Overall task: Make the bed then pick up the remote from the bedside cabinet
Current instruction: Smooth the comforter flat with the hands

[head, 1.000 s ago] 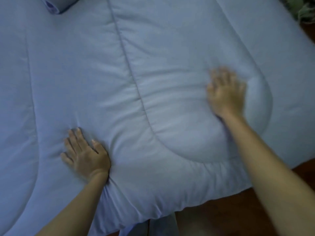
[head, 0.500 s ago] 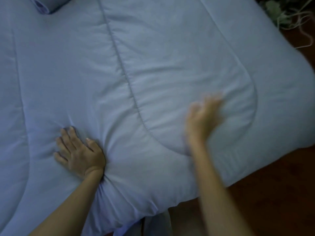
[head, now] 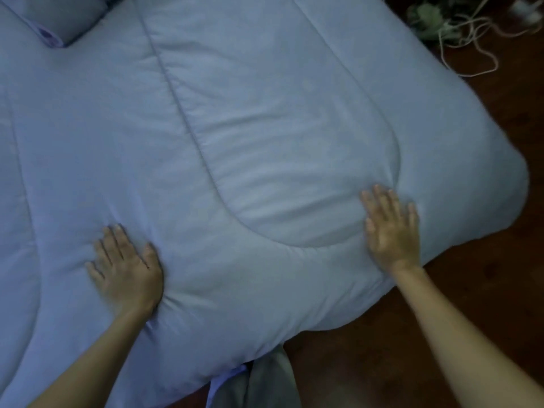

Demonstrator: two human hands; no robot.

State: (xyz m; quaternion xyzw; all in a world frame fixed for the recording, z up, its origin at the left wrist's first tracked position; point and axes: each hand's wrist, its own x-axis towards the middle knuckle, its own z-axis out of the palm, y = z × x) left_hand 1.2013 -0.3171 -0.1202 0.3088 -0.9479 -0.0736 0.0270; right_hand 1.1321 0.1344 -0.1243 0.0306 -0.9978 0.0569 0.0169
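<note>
A pale blue quilted duvet (head: pixel 250 119) lies spread over the bed and fills most of the view. My left hand (head: pixel 125 269) presses flat on it near the front edge, fingers straight and pointing away from me. My right hand (head: pixel 391 231) lies flat on the duvet close to its rounded right corner, fingers spread. A pillow (head: pixel 61 16) sits at the top left corner. Neither the remote nor the bedside cabinet is in view.
Dark wooden floor (head: pixel 485 290) runs along the right and front of the bed. Tangled white cables (head: pixel 468 33) lie on the floor at the top right. A grey piece of cloth (head: pixel 265 381) hangs below the duvet's front edge.
My right hand swept back toward me across the duvet, then moved right and now rests flat near the corner. My left hand stayed pressed in place.
</note>
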